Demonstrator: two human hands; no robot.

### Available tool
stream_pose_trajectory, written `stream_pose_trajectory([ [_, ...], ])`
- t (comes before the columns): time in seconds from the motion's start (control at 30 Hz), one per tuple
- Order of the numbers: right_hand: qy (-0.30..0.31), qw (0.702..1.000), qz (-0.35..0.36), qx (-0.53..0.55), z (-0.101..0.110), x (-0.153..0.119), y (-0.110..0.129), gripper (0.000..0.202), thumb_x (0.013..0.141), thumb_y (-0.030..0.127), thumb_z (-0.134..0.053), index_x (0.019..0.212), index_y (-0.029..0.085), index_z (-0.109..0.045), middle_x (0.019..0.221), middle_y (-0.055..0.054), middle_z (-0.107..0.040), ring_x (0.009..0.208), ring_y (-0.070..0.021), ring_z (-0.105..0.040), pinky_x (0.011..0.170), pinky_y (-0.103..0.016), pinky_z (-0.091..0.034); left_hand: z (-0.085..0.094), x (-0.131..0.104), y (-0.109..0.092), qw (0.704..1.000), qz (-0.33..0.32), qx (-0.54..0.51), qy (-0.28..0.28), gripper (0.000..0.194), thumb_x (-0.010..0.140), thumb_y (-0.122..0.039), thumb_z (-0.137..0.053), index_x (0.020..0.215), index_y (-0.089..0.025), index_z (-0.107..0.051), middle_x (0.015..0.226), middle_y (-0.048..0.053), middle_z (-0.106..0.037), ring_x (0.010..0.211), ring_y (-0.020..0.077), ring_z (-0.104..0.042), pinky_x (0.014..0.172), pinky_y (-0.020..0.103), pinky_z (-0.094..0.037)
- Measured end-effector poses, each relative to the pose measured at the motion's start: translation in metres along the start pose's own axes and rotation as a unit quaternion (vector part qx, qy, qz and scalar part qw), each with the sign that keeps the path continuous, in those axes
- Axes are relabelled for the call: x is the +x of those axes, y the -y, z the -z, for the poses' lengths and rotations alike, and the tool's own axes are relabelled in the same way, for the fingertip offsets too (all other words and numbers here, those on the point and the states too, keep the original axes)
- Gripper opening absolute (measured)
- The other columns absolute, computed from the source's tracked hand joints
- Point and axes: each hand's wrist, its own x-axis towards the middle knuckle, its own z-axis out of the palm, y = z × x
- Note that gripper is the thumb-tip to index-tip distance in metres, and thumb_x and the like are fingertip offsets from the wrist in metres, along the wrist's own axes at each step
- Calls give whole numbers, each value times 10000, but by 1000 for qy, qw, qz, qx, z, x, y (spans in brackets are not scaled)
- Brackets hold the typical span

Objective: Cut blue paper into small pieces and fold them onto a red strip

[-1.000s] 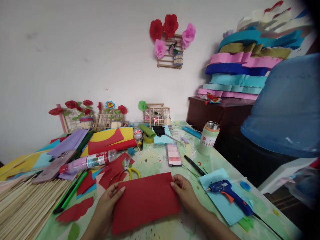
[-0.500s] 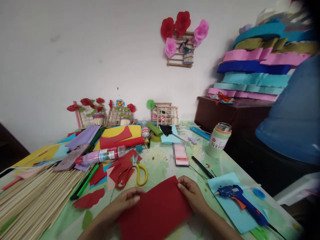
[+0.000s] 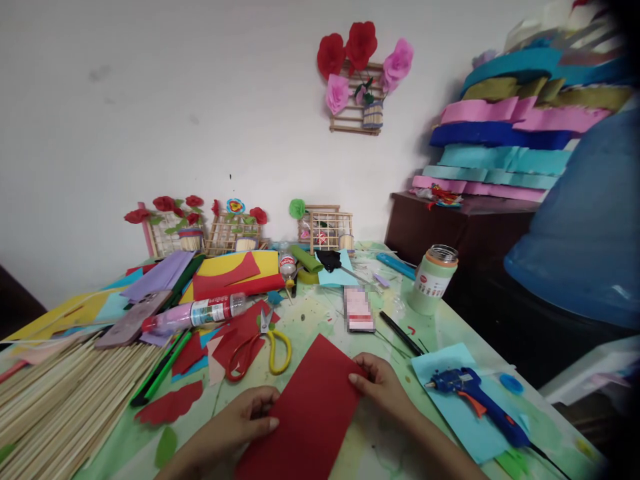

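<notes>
A sheet of red paper (image 3: 305, 413) is held slantwise above the near part of the table, its top corner pointing away from me. My left hand (image 3: 253, 417) grips the left edge, thumb on top and fingers beneath. On the right edge, near the upper part, my right hand (image 3: 375, 383) pinches the paper between thumb and fingers. Just beyond my left hand lie scissors (image 3: 265, 340) with one red and one yellow handle, blades pointing away. A phone (image 3: 359, 309) lies past the sheet's far corner.
To the right, a blue glue gun (image 3: 475, 397) rests on light-blue paper (image 3: 450, 427), near a pale green jar (image 3: 434, 280). Bamboo sticks (image 3: 75, 400), a green cutter (image 3: 163, 370) and a plastic bottle (image 3: 200, 312) lie left. Stick frames with paper flowers (image 3: 240, 230) stand along the wall.
The red sheet has turned so that it now stands longer away from me, with a corner pointing forward. Both hands still hold its edges. The view has shifted slightly.
</notes>
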Motion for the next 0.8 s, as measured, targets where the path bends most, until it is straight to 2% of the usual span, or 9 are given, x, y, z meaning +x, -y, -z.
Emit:
stream_pose_trajectory([
  [0.17,-9,1000,4,-28,-4,-2,-2,263,716,424,-628,746,170,-567,615,19,-534,559,-121,-465,518,-232,-349,-21,-1,0,998,23,-58,-3,389,641,-381,-748,940,-147,-660,927,114,-695,923,302,-635,849,430,-456],
  [0.27,-7,999,4,-41,-6,-4,0,251,724,414,-618,742,167,-575,629,11,-546,583,-131,-480,538,-240,-362,-28,1,1,998,20,-66,11,369,672,-381,-730,947,-142,-673,937,126,-696,943,311,-634,880,443,-446],
  [0.5,-23,998,2,-50,-7,-3,2,264,751,432,-586,720,171,-559,622,8,-538,575,-131,-463,535,-241,-343,-23,7,6,998,20,-59,-33,340,693,-373,-716,935,-137,-677,876,114,-709,865,293,-662,819,418,-485],
  [0.63,-26,998,1,-48,-6,-2,1,271,768,435,-572,727,167,-564,605,12,-528,553,-124,-444,523,-240,-320,-25,6,4,997,14,-66,-24,313,711,-356,-699,936,-140,-674,851,99,-709,844,273,-664,824,405,-479],
  [0.8,-43,998,1,-42,-3,0,-4,301,764,462,-577,711,166,-567,589,19,-507,540,-118,-426,515,-239,-305,-21,9,12,997,2,-61,-54,339,631,-410,-744,817,-137,-667,753,78,-697,727,243,-662,753,362,-477],
])
